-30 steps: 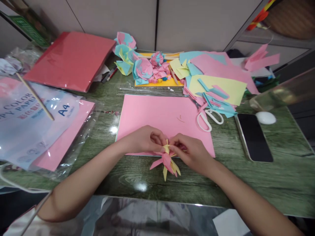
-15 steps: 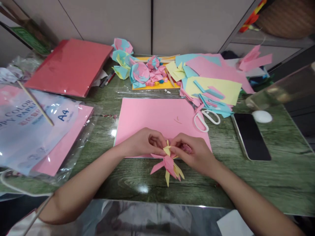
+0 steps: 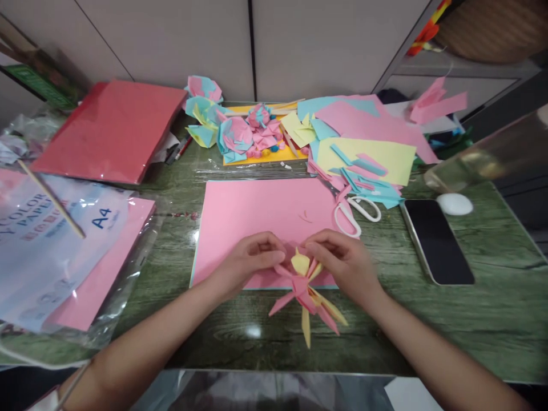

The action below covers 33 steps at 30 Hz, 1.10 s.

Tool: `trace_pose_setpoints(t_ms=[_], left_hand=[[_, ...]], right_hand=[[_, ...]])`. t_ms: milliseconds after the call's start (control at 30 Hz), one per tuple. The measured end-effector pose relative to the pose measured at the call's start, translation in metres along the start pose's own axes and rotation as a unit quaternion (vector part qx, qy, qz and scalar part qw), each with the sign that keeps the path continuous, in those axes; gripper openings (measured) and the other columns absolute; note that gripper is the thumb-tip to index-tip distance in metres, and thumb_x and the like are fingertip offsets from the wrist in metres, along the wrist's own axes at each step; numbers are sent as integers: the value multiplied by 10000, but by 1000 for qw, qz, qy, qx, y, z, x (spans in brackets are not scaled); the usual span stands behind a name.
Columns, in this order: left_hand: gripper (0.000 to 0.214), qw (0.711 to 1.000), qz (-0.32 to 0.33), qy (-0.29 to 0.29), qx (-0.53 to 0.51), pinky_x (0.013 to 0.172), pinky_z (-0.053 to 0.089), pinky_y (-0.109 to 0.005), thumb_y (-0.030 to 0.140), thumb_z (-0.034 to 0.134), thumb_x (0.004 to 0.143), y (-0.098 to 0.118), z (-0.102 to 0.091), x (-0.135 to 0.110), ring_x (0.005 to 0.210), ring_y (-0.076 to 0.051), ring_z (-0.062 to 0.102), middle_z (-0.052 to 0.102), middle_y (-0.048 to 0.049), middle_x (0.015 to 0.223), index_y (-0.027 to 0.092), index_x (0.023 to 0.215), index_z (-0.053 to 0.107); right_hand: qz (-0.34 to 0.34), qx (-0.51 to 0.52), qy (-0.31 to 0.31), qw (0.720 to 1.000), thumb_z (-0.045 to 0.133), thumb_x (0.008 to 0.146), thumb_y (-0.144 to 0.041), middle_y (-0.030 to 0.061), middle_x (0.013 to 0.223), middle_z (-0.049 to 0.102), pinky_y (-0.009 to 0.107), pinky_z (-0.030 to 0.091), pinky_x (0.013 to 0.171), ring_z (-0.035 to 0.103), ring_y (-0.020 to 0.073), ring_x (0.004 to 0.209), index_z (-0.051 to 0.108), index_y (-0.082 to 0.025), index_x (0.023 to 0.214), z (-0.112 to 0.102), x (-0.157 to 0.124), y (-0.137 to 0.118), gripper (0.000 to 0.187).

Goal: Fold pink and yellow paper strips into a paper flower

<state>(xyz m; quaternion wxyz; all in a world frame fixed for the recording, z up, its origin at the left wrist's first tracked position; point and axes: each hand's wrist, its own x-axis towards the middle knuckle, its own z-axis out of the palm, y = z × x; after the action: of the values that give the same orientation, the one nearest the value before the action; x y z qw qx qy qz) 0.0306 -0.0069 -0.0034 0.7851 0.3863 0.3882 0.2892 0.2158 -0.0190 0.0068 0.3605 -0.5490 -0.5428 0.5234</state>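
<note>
A folded paper flower point(image 3: 302, 285) with pink and yellow pointed petals hangs between my hands over the front edge of the pink sheet. My left hand point(image 3: 260, 257) pinches a pink petal on its left side with thumb and forefinger. On the other side, the fingers of my right hand point(image 3: 342, 258) are closed on its upper right petals. A yellow petal point(image 3: 300, 263) stands up between the two hands. Under them lies a stack of pink paper point(image 3: 252, 217) with a bluish sheet edge showing below.
White-handled scissors point(image 3: 347, 217) lie at the sheet's right corner, with a phone point(image 3: 437, 240) and a white oval case point(image 3: 455, 204) farther right. Folded paper flowers point(image 3: 237, 137) and paper scraps point(image 3: 363, 160) crowd the back. A copy paper pack point(image 3: 55, 240) and red sheets point(image 3: 115, 131) occupy the left.
Both hands have drawn slightly apart at the top of the flower, and its yellow petal now shows more openly. The flower sits a little lower and farther right; the whole view has shifted.
</note>
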Motion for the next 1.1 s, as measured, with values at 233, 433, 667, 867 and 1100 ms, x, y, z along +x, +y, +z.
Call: trace_pose_setpoints(t_ms=[233,433,667,867,1100], left_hand=[[188,997,-53,-6,56,598,397,-196,216,696,642,0,3,-4,640,-71,519,574,19,707,131,730,553],[183,995,-97,-29,-20,639,450,-234,234,677,664,2,2,-4,668,-91,564,588,-2,741,135,731,538],[210,992,-27,-1,120,496,347,-166,269,712,633,1,0,0,504,-44,476,532,48,542,120,714,587],[201,991,-25,-13,130,575,399,-193,260,729,600,4,-4,3,578,-60,525,601,23,643,125,680,602],[181,997,-43,-37,47,612,426,-202,195,738,574,10,-7,3,584,-59,541,608,25,645,112,624,585]], right_hand=[[-91,-136,67,984,568,789,-306,11,735,683,219,482,552,620,121,621,652,-223,776,2,-7,5,118],[-185,-194,110,957,583,789,-260,-8,682,658,222,461,547,584,104,578,629,-238,775,6,-9,10,53],[-203,-209,153,944,583,779,-252,0,683,659,246,458,554,587,119,590,626,-229,766,10,-7,17,51],[-126,-104,119,979,593,760,-298,5,693,651,250,467,577,593,128,607,613,-217,772,10,-6,12,85],[103,238,-106,960,497,806,-412,-10,587,611,217,418,455,571,119,490,528,-191,843,-2,7,9,227]])
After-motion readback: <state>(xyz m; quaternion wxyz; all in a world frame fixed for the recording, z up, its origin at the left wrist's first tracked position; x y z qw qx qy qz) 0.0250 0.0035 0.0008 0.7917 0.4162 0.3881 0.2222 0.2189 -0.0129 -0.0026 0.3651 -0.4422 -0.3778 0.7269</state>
